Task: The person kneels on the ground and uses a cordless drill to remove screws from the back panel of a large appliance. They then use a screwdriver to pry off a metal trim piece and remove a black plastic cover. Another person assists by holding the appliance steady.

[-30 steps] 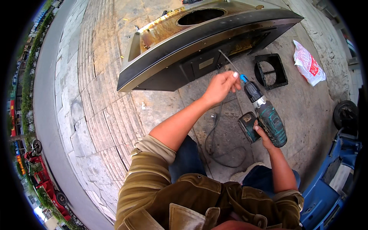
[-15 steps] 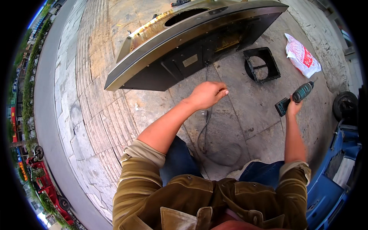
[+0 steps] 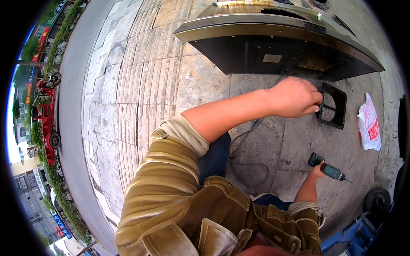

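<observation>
My left hand [image 3: 295,98] is stretched across to the right with its fingers curled together. Its fingertips overlap the near left edge of a black square frame with a round opening [image 3: 341,106], which lies on the pavement; whether they touch it, or hold something small, I cannot tell. Lower down on the right, my right hand [image 3: 317,171] grips a dark cordless drill [image 3: 333,172], its bit pointing right and away from my body. Beyond the left hand stands a large black-and-metal casing [image 3: 239,53], greasy on top, that looks like a range hood.
A white and red plastic bag [image 3: 368,123] lies right of the frame. A grey cable [image 3: 247,133] loops over the paving near my knees. At the lower right are a black tyre [image 3: 377,199] and a blue vehicle [image 3: 348,232]. A red three-wheeler [image 3: 46,113] stands beyond the road.
The view has swung left, shifting the scene rightward. My left hand has reached right, over to the black frame. My right hand has drawn the drill closer to me, its bit now angled downward in view.
</observation>
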A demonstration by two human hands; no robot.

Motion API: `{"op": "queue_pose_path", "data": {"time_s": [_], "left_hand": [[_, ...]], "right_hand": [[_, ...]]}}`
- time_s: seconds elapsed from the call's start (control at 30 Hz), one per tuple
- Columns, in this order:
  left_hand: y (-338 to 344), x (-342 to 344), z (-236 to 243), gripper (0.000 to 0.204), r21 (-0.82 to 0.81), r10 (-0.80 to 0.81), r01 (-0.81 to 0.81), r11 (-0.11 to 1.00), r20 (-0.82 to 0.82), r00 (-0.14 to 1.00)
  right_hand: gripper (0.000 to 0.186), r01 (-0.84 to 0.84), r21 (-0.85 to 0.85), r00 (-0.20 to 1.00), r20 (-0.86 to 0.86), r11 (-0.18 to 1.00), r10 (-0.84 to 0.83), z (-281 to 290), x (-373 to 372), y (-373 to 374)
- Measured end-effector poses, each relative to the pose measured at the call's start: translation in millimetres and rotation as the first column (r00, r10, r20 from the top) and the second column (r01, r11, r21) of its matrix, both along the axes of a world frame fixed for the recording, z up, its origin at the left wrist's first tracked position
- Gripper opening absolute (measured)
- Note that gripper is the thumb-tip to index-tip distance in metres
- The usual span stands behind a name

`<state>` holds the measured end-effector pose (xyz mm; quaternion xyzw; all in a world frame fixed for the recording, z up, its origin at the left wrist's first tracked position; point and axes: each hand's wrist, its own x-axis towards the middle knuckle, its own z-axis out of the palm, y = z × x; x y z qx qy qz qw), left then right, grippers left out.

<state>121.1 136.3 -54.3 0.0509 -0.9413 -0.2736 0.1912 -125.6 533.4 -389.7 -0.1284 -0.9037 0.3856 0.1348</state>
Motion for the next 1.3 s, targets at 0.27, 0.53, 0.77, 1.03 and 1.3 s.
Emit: {"op": "queue_pose_path", "data": {"time_s": [0.27,0.53,0.77,1.03,1.3], "left_hand": [[-118.0,88.8,57.6,0.06,-0.551,0.518,-0.46,0.696,-0.059,0.854],[-191.6,133.2,39.2,0.059,-0.57,0.495,-0.28,0.772,0.265,0.827],[-195.6,133.8,40.7,0.06,-0.378,0.399,-0.256,0.89,0.372,0.838],[-193.8,127.8,40.5,0.062,-0.394,0.385,-0.252,0.884,0.309,0.87],[-202.1,134.6,30.3,0.064,-0.337,0.461,-0.393,0.856,0.151,0.875]], "right_hand": [[0.042,-0.069,-0.007,0.736,0.674,0.998,0.056,25.3,67.0,13.2],[0.047,-0.589,0.137,0.805,0.185,0.796,0.563,172.7,19.0,-6.8],[0.04,-0.603,0.127,0.795,0.024,0.787,0.606,372.3,39.2,-96.5],[0.041,-0.871,0.127,0.421,-0.306,0.475,0.854,395.3,100.4,-224.6],[0.038,-0.966,0.203,0.018,-0.567,0.161,0.824,395.7,157.0,-416.3]]}}
